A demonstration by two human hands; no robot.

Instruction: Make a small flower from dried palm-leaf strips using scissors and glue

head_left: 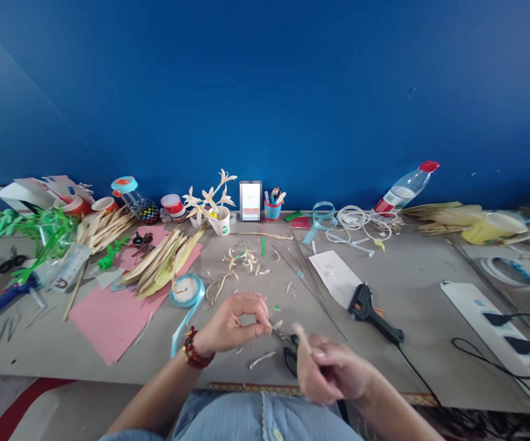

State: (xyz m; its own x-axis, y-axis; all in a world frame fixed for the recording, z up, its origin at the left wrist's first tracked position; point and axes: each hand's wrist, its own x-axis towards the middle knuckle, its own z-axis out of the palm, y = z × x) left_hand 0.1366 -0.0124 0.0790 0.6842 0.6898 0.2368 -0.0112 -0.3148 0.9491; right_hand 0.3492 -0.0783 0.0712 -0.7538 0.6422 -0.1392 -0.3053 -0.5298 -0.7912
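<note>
My left hand (pixel 237 321), with a red bead bracelet at the wrist, pinches a small pale piece (pixel 276 325) between thumb and fingertips over the table's front part. To its right, my right hand (pixel 329 370) is closed round a pale, dried strip (pixel 302 343) that points up and is slightly blurred. Black-handled scissors (pixel 289 360) lie between my hands, partly hidden by the right one. A small curled pale strip (pixel 262 360) rests near the table edge. Beyond my hands, pale flower pieces (pixel 242 258) and scraps are scattered.
On the right are a black glue gun (pixel 375 315), white paper (pixel 336 275) and a power strip (pixel 489 331). Left are blue ribbon (pixel 186 291), pink paper (pixel 109 321) and dried husks (pixel 159 263). A cup of flowers (pixel 220 222) and a phone (pixel 250 201) stand at the back.
</note>
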